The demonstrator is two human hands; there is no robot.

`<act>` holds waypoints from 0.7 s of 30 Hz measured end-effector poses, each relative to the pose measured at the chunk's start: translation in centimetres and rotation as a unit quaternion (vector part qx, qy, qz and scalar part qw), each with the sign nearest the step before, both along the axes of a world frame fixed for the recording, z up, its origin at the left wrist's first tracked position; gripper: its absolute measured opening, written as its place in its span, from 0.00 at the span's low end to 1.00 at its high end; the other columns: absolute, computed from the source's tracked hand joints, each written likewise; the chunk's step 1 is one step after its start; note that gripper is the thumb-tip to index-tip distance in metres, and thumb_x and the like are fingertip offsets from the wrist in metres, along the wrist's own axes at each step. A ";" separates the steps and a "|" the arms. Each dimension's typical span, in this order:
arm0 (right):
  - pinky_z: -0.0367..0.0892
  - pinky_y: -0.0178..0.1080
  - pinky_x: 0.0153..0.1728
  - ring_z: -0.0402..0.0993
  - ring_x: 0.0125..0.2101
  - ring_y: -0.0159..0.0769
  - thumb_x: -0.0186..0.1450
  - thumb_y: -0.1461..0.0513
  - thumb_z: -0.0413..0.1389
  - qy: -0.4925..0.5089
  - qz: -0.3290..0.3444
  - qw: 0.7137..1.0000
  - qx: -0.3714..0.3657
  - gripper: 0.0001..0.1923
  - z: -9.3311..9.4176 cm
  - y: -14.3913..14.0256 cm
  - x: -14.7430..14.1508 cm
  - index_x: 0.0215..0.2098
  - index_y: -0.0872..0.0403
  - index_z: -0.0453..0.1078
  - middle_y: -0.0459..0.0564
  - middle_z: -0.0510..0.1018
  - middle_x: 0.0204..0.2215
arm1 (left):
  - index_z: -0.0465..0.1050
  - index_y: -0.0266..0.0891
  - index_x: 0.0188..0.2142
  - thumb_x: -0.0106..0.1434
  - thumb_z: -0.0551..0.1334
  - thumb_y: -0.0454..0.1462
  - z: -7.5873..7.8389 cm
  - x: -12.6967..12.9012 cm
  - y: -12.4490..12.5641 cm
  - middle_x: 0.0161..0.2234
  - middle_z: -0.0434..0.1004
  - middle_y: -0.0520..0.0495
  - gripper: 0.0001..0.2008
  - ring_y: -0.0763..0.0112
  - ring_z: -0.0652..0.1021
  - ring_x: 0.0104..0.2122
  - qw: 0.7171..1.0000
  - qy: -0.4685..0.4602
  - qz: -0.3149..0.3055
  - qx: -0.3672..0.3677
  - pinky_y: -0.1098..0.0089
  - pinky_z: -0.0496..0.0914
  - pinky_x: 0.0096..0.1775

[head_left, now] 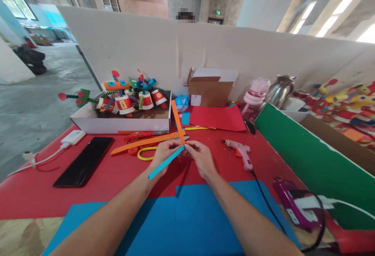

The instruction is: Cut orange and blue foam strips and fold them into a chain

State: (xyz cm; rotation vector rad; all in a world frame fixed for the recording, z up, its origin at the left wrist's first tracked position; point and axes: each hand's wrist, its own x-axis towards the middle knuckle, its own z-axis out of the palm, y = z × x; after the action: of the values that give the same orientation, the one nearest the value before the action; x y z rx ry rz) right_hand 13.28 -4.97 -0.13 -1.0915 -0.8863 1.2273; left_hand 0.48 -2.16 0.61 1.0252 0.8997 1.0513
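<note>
Landmark: blue sheet [187,217] covering the near table edge. Just beyond it, left hand [164,153] and right hand [202,157] meet, fingertips pinched together on the crossing of a blue paper strip [165,163] and an orange paper strip [177,122]. The blue strip slants back toward the sheet; the orange rises away. Farther right of the sheet lies a pink glue gun [238,150].
</note>
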 end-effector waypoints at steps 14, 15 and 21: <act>0.69 0.37 0.31 0.74 0.24 0.34 0.48 0.57 0.64 -0.018 -0.017 1.000 -0.001 0.11 -0.1 0.1 0.1 0.30 0.52 0.77 0.45 0.79 0.21 | 0.78 0.34 0.26 0.42 0.72 0.44 -0.7 -0.4 0.5 0.23 0.77 0.47 0.16 0.72 0.74 0.22 0.999 0.030 -0.017 0.001 0.72 0.68 0.27; 0.69 0.37 0.31 0.74 0.24 0.34 0.48 0.58 0.64 -0.015 -0.020 1.000 -0.001 0.10 -0.1 0.1 0.0 0.29 0.52 0.77 0.44 0.79 0.21 | 0.78 0.34 0.27 0.43 0.71 0.44 -0.8 -0.4 0.5 0.23 0.77 0.47 0.15 0.72 0.74 0.22 0.999 0.039 -0.013 0.002 0.72 0.68 0.27; 0.71 0.36 0.32 0.73 0.23 0.30 0.44 0.59 0.67 0.094 -0.035 0.995 -0.028 0.12 -0.2 0.4 0.1 0.27 0.54 0.75 0.43 0.78 0.22 | 0.76 0.35 0.30 0.43 0.72 0.40 -0.1 -0.1 -0.1 0.26 0.78 0.48 0.15 0.72 0.75 0.25 1.000 -0.013 -0.010 -0.009 0.72 0.69 0.28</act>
State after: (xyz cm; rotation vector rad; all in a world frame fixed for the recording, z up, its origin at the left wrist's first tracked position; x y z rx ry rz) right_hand 13.37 -4.56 -0.36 -1.0235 -0.6686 1.2791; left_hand 0.42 -2.27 0.47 1.0017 0.8755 1.0366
